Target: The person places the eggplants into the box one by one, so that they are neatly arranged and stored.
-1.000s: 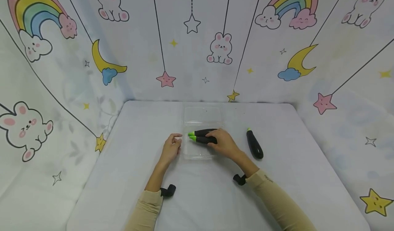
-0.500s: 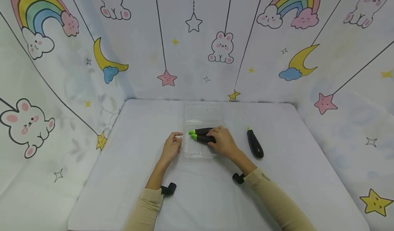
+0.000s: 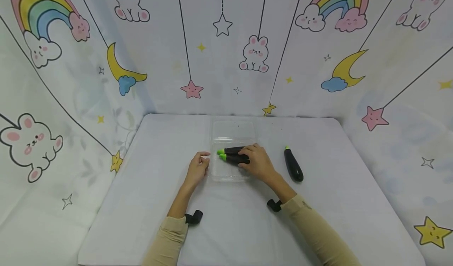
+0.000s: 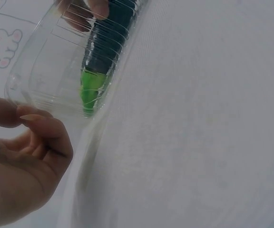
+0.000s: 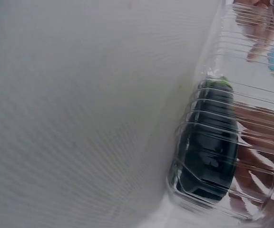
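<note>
A clear plastic box [image 3: 226,175] lies with its lid folded back on the white table. Inside are two dark eggplants with bright green tips, the far eggplant [image 3: 231,150] beside the near eggplant [image 3: 233,159]. My right hand [image 3: 260,161] reaches over the box's right side and grips the near eggplant, covering the right ends of both. Through the ribbed wall in the right wrist view, a dark eggplant [image 5: 208,142] shows. At the box's left edge, my left hand [image 4: 32,161] pinches the rim between thumb and finger.
A third eggplant [image 3: 293,164] lies on the table to the right of the box, near my right forearm. The box's lid [image 3: 233,130] extends toward the back of the table [image 3: 148,148]. A patterned cloth [image 3: 159,53] rises behind and at both sides.
</note>
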Demonstrator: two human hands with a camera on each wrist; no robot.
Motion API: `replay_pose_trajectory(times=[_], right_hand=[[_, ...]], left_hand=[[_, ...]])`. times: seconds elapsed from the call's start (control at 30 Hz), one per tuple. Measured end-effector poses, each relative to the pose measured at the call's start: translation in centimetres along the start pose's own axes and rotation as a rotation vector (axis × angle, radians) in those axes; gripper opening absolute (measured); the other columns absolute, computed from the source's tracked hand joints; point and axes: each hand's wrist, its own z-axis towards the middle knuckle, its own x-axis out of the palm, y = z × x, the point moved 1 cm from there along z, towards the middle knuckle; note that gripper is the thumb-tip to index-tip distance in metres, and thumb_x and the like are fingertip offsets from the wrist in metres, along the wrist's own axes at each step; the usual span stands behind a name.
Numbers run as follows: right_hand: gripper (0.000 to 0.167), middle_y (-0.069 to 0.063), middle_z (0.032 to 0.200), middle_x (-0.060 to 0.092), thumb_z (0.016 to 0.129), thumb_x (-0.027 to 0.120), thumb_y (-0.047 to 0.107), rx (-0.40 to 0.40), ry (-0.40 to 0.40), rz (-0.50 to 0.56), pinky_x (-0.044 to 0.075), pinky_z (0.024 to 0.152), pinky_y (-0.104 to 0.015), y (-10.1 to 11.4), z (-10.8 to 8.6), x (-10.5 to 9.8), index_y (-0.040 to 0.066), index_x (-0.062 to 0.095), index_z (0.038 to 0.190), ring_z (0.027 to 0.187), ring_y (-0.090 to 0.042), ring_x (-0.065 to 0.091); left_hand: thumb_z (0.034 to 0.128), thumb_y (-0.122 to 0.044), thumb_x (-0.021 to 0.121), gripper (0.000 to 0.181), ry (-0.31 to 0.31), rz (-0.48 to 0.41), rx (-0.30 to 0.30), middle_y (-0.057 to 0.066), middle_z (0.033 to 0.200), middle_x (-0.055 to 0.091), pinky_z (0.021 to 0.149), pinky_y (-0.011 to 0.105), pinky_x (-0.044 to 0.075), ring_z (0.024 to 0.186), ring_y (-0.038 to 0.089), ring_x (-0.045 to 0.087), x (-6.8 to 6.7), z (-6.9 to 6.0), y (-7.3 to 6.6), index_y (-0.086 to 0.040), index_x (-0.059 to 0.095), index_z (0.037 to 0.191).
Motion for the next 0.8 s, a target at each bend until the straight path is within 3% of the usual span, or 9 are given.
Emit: replay_pose_trajectory(times=[0.27,0.6,0.8], right_hand=[[0.038,-0.006,0.12,0.073,0.082,0.092,0.024,0.054,-0.083,0.094,0.048,0.103,-0.05,-0.1,-0.3,-1.3,0.011,0.078,0.115,0.113,-0.028,0.062],[0.028,-0.007,0.113,0.075,0.085,0.089,0.018,0.103,-0.275,0.148,0.053,0.093,-0.047,-1.3,-1.4,-3.3,0.006,0.079,0.108,0.106,-0.029,0.064],[0.024,-0.01,0.113,0.075,0.086,0.088,0.014,0.191,-0.337,0.14,0.053,0.089,-0.05,-2.5,-2.4,-4.4,0.007,0.079,0.108,0.105,-0.031,0.064]], left_hand=[[0.1081,-0.013,0.054,0.03,0.001,0.0,-0.001,0.005,0.083,0.054,0.054,0.022,0.043,0.063,0.013,0.051,0.0,0.0,-0.1,-0.002,0.057,0.136],[0.108,-0.013,0.054,0.03,-0.006,0.011,0.001,0.004,0.083,0.054,0.053,0.022,0.042,0.061,0.012,0.05,0.0,0.0,-0.2,-0.002,0.058,0.136],[0.1072,-0.011,0.055,0.031,-0.008,0.007,-0.002,0.004,0.083,0.054,0.053,0.022,0.042,0.061,0.012,0.05,-0.1,0.0,-0.2,-0.002,0.058,0.136]])
